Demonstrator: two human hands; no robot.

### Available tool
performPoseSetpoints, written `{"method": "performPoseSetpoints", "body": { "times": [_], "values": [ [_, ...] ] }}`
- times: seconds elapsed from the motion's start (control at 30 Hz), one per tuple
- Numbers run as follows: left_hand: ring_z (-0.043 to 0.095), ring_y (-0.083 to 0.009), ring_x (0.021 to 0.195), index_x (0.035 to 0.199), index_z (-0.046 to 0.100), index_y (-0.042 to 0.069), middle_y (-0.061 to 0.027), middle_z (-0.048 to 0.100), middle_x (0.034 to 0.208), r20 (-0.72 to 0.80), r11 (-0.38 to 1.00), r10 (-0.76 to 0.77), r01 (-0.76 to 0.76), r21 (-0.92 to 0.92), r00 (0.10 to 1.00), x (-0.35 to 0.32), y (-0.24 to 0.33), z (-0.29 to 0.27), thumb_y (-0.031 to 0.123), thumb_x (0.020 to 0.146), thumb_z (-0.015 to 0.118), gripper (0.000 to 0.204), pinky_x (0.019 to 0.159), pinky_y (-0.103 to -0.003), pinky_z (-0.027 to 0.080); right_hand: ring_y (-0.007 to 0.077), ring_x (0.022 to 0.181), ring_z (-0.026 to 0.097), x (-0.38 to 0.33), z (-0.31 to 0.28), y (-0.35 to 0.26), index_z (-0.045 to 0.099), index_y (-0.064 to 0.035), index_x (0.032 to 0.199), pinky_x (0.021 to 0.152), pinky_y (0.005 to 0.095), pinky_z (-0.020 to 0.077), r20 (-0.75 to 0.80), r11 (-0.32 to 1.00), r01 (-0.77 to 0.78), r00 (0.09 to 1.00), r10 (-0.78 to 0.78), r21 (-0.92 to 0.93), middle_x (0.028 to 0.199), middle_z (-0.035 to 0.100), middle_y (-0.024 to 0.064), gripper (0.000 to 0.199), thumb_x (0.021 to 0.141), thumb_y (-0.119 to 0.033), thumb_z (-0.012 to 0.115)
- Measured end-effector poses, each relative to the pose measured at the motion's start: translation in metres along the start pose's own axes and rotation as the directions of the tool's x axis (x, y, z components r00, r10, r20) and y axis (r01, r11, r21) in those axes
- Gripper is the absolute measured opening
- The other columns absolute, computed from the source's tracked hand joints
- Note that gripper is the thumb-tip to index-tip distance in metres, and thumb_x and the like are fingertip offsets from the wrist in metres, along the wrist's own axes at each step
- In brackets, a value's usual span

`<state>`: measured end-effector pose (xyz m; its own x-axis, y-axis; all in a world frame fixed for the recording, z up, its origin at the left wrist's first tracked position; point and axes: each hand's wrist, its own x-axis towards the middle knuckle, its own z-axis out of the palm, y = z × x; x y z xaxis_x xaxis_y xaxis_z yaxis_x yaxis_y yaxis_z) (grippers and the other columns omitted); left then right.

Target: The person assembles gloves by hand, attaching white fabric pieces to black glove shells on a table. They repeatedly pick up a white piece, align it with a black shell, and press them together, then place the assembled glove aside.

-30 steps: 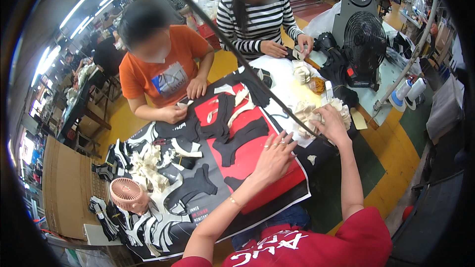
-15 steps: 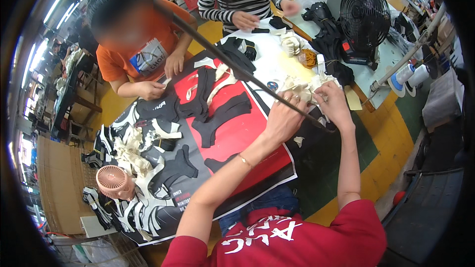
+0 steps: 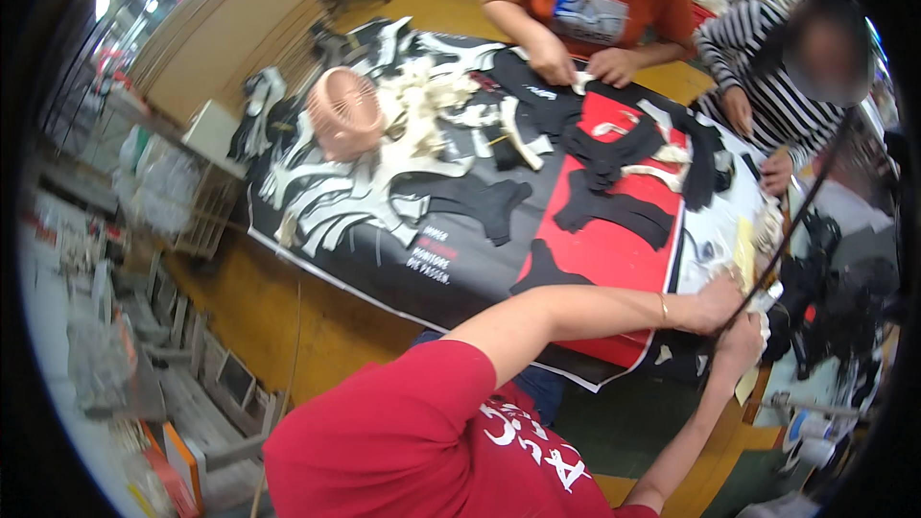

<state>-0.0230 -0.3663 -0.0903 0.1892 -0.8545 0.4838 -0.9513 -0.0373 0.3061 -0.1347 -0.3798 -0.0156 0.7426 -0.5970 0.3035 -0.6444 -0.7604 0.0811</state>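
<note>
Both hands meet at the table's (image 3: 576,364) right edge: the left hand (image 3: 718,299) and right hand (image 3: 743,338) close around a pale fabric piece (image 3: 765,305) held between them. Just left of them lies a red sheet (image 3: 614,254) bearing black cut pieces (image 3: 614,211).

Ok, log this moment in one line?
left hand: on pale pieces | right hand: beside it, grip hidden | table: black cutouts

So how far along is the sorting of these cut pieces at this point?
Partway, I'd judge. Already laid out: black cut pieces on the red sheet. In hand: both the left hand and right hand are bunched on a pale piece at the table's right edge; their grip is unclear. Left: the heap of white pieces by the pink fan looks unsorted.
</note>
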Motion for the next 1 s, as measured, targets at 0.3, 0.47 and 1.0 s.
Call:
{"method": "performPoseSetpoints", "body": {
  "times": [0.3,0.47,1.0],
  "values": [
    [0.068,-0.0264,0.09,0.087,0.071,0.011,-0.0085,0.072,0.086,-0.005,0.99,0.105,-0.104,0.095,0.994,-0.004,0.005,0.003,0.03,0.075,0.066,0.023,0.106,-0.05,0.031,0.0426,0.095,0.06,-0.004,0.019,0.007,0.056,0.0021,0.098,0.08,0.0505,0.0474,-0.048,0.997,-0.062,0.997,0.064,0.045,0.104,0.057,0.0202,0.014,0.094,-0.011,0.054],
    [0.066,-0.031,0.098,0.101,0.066,0.005,-0.0152,0.071,0.09,0.137,0.996,0.086,-0.088,0.012,0.987,-0.005,0.005,-0.026,0.035,0.074,0.067,0.04,0.11,-0.051,0.029,0.0425,0.098,0.059,-0.003,0.029,0.029,0.056,0.0026,0.108,0.083,0.0483,0.0466,-0.044,0.987,-0.066,0.996,0.073,0.144,0.109,0.057,0.0209,0.021,0.098,-0.015,0.052],
    [0.067,-0.039,0.089,0.112,0.066,0.001,-0.021,0.067,0.101,-0.626,0.328,-0.703,0.935,0.136,0.338,-0.33,-0.16,-0.35,0.021,0.09,0.064,0.03,0.08,-0.048,0.052,0.0182,0.1,0.062,-0.074,-0.039,0.014,0.062,0.0059,0.118,0.089,0.0298,0.0507,-0.234,0.539,-0.148,0.784,0.575,0.829,0.111,0.066,0.0125,0.027,0.103,-0.016,0.058]
  ]
}}
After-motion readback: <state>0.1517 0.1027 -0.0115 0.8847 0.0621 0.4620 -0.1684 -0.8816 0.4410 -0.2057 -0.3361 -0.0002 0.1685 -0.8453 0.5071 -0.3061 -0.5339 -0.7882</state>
